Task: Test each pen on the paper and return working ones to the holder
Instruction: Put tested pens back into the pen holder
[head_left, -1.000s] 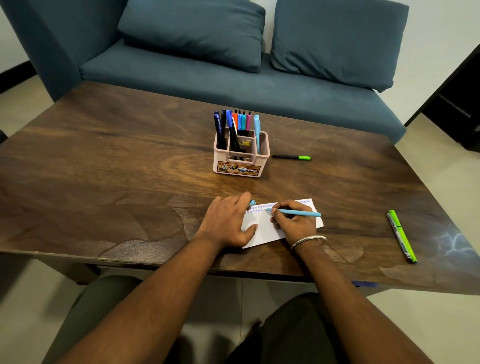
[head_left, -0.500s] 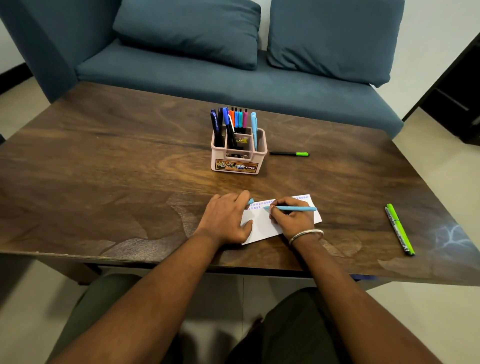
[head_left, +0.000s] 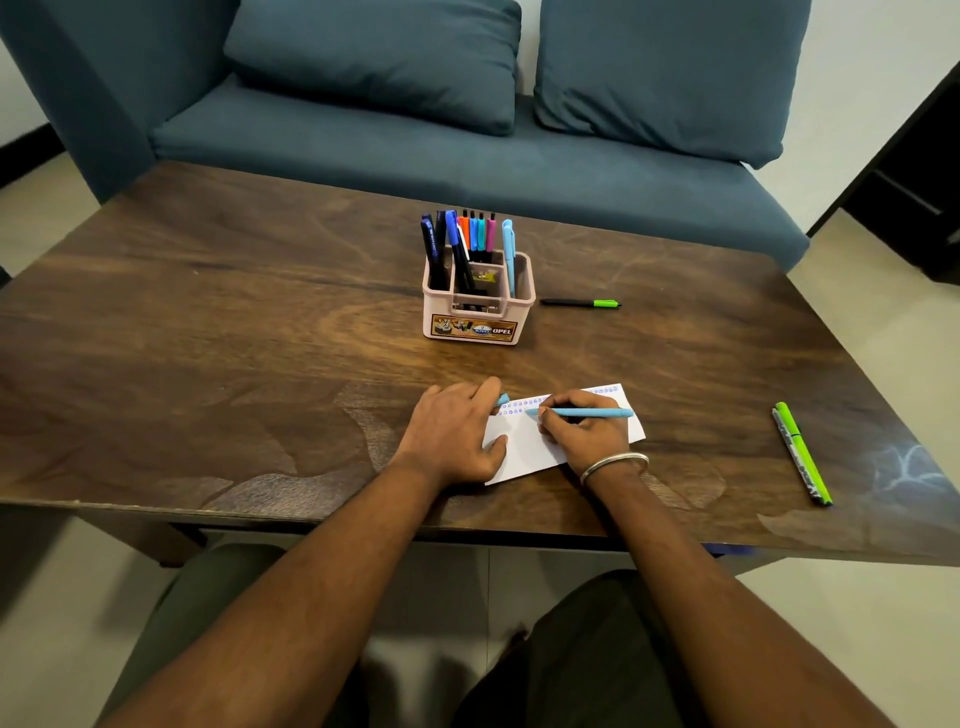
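A white sheet of paper (head_left: 519, 447) lies near the table's front edge, with a row of small blue scribbles along its top. My right hand (head_left: 584, 436) grips a light blue pen (head_left: 597, 413), its tip touching the paper. My left hand (head_left: 457, 431) rests on the paper's left end and holds a light blue cap (head_left: 503, 400) under its fingers. Behind them stands a pink pen holder (head_left: 478, 312) with several pens of different colours upright in it.
A black pen with a green cap (head_left: 581, 303) lies right of the holder. Two green pens (head_left: 802, 452) lie side by side near the table's right front corner. A blue sofa (head_left: 467, 150) stands against the far edge of the wooden table (head_left: 208, 338).
The hands and pen have hardly moved on the paper; the camera view has shifted slightly.
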